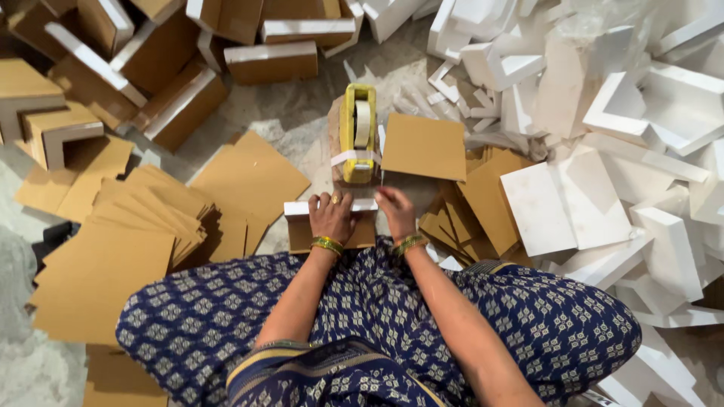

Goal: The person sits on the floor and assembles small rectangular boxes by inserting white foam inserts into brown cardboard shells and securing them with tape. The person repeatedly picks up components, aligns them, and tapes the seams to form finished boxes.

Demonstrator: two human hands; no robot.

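Head view: hands (pixel 366 215) press cardboard-faced foam block (pixel 329 226) on littered stone floor (pixel 294 113).

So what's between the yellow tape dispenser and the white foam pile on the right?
In the head view, a brown cardboard sheet lies between the tape dispenser and the foam pile.

Tape dispenser (pixel 358 134) ahead, cardboard sheets (pixel 113 241) left, foam blocks (pixel 633 151) right

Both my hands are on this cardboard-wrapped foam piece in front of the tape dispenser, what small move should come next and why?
Probably draw the right hand up to the loose tape end hanging at the front of the yellow tape dispenser and pull it toward the wrapped piece. The left hand already presses that piece flat, the dispenser sits just beyond it, and I see no tape across the cardboard wrap yet.
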